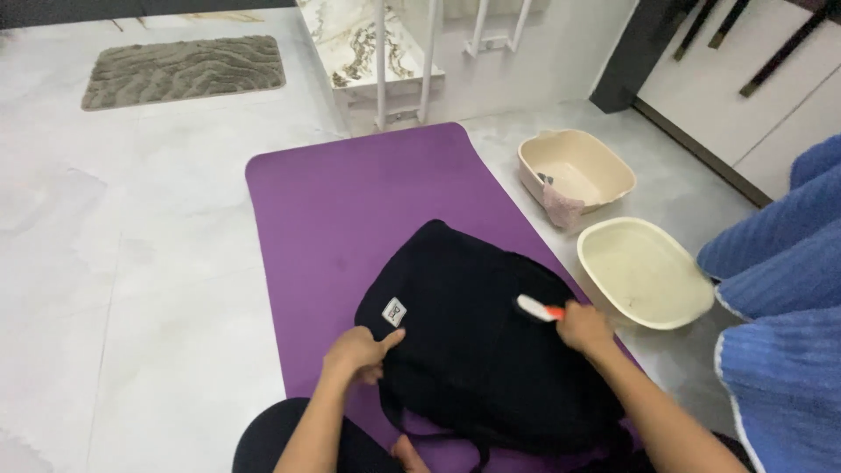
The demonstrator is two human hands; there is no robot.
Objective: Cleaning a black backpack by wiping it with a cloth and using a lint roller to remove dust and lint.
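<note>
A black bag [473, 350] bearing a small white label [394, 312] lies on a plain purple mat [350, 193]. The brush [538, 308] is white with an orange-red handle. Two cream basins [644, 271] sit on the pale grey marbled floor [131, 263], a pink cloth [562, 208] draped over the farther one. A grey-brown rug [184, 70] shows a wavy pattern; ribbed blue fabric [780, 307] has white edging.

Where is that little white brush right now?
In the head view, the white brush is in the right hand, lying on the right part of the black bag, near the closer basin.
</note>
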